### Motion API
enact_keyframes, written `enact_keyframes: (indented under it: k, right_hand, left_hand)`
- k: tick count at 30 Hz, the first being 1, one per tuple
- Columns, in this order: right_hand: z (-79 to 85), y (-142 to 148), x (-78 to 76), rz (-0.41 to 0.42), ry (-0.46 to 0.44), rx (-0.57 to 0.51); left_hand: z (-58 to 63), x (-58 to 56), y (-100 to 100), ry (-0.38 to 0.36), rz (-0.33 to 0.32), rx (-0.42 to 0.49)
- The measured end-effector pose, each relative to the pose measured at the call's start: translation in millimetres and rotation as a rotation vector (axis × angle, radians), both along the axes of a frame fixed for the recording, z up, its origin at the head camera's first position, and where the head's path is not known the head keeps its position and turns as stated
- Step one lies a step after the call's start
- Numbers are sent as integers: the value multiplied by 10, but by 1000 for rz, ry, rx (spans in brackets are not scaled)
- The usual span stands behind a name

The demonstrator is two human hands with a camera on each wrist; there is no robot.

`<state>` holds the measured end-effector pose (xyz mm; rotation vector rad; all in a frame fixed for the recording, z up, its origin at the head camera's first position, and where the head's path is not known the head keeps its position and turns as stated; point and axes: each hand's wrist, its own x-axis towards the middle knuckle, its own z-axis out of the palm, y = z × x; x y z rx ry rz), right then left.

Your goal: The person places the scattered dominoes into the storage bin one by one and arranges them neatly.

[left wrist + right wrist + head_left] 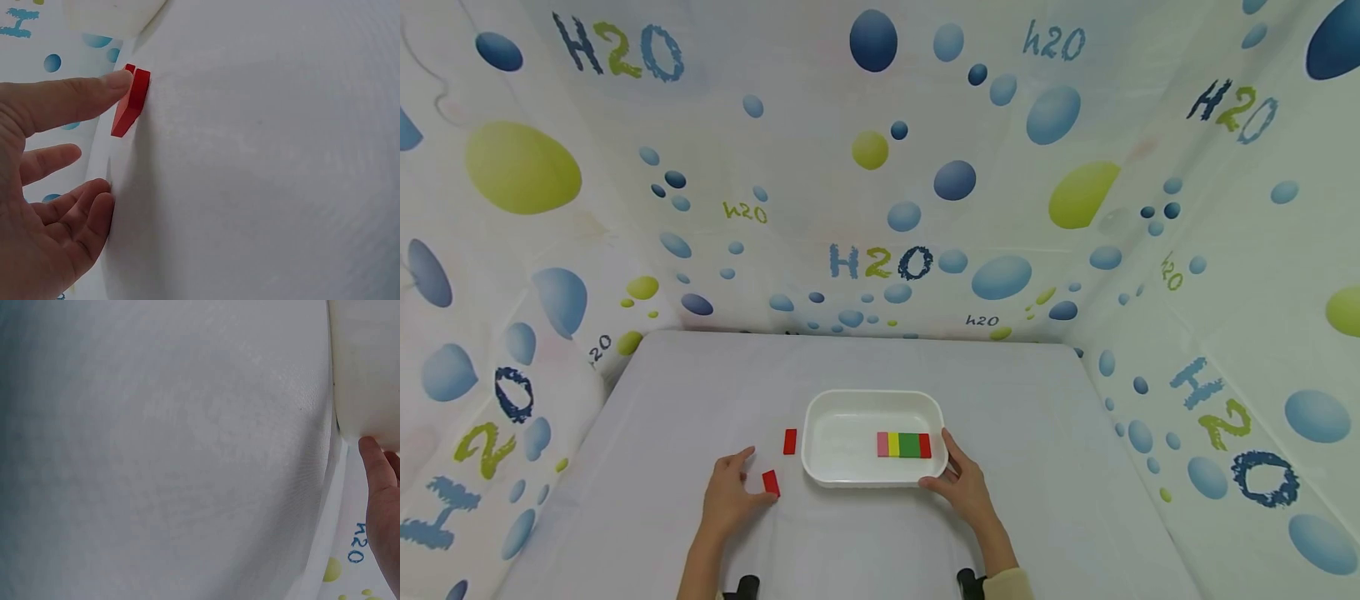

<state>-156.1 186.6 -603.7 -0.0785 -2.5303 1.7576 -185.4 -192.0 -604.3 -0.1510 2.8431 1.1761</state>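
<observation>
On the table, a red block (771,483) lies in front of the thumb of the left hand (730,497). In the left wrist view the thumb tip overlaps this red block (132,103), while the fingers (53,164) stand apart from it. A second red block (790,442) lies farther back, beside the left end of a white tray (842,482). The right hand (964,485) holds the tray's right end, thumb at the front rim and fingers at the side. Inside the tray, pink (882,445), yellow (893,445), green (908,445) and red (925,446) blocks form a row.
A white cloth covers the table (1000,375). Behind it and along both sides hang white sheets (805,167) printed with blue and green drops. Two dark objects (745,587) show at the near edge, close to the wrists.
</observation>
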Motion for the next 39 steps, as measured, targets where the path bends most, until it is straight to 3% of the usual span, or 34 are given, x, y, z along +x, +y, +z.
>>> enact_keyframes:
  k: [10,27,39]
  right_hand:
    - [40,-14,20,-3,-16,-5]
    - [21,-9,7,-3,-11,10]
    - [13,-3,5,4,2,2]
  left_hand:
    - [-27,28,71,15,21,-58]
    - [-46,23,36,43,-23,-26]
    - [21,22,16,16,-37,106]
